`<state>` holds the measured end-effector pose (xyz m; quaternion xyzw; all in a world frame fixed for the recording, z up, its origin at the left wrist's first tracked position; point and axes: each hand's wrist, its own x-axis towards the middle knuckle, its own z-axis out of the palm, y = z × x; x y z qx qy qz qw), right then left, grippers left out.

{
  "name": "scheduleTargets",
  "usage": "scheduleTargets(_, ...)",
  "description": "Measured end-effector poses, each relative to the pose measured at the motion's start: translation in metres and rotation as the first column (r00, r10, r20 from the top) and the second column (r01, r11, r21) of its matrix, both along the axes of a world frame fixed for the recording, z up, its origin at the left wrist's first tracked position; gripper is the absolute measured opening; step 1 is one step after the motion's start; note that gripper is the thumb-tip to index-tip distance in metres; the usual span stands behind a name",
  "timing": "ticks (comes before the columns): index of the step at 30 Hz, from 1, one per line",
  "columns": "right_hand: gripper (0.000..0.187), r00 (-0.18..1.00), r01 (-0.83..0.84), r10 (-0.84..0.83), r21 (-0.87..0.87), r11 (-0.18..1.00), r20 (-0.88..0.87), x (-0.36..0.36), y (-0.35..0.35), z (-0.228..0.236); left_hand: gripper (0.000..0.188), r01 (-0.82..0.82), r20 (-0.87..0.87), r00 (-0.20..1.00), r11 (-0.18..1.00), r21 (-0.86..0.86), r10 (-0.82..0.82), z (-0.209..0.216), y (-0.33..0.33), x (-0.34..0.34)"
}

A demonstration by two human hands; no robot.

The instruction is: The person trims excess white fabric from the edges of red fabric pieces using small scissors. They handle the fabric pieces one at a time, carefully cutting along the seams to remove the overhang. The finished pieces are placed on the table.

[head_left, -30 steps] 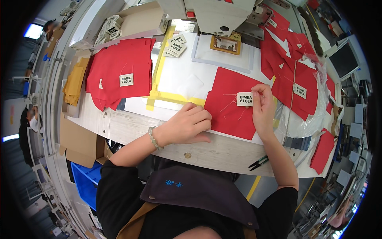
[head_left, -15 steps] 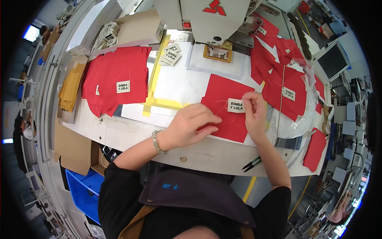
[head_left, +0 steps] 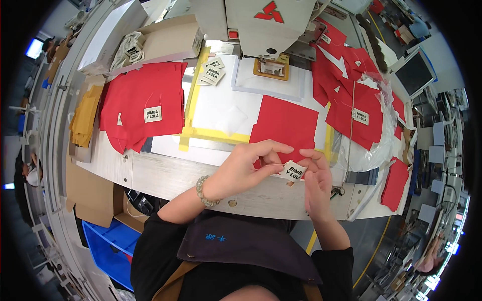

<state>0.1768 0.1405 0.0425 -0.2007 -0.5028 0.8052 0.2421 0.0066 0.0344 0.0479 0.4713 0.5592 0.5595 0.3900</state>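
Note:
A small white cloth label with dark print is between my hands, tilted, above the table's front edge. My left hand pinches it at its left corner between thumb and fingers, a bead bracelet on the wrist. Half-curled around the label's right edge are the thumb and fingers of my right hand. Just beyond the hands a red fabric piece lies flat, its near edge partly covered by them. Thread snips lie on the table, mostly hidden under my right hand.
A sewing machine with a brass-coloured clamp frame stands ahead. Loose labels lie on the white sheet. Red fabric piles sit at left, with more red pieces at right. A box of labels stands at the far left.
The label has come off the red piece and toward me with my right hand. My left hand has moved in and now pinches its left corner.

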Motion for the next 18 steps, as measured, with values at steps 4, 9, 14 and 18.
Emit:
scheduleTargets(4,0.014,0.981,-0.089,0.075,0.069,0.994,0.177,0.004,0.001,-0.008,0.031,-0.022,-0.026,0.999,1.0,0.019,0.022,0.002,-0.002,0.002)
scheduleTargets(9,0.01,0.976,-0.033,0.009,0.105,0.994,0.218,0.007,0.0,-0.009,0.021,-0.068,-0.128,0.989,0.997,0.041,0.073,-0.005,-0.006,-0.002)
scheduleTargets(14,0.01,0.961,0.055,-0.098,0.168,0.984,0.26,0.011,0.006,-0.013,0.014,-0.052,-0.117,0.991,0.995,0.082,0.062,-0.015,-0.02,-0.008)
scheduleTargets(18,0.01,0.962,0.072,-0.114,0.172,0.983,0.25,0.011,0.009,-0.016,0.018,0.27,-0.014,0.962,0.954,-0.13,-0.274,0.005,-0.028,-0.015)
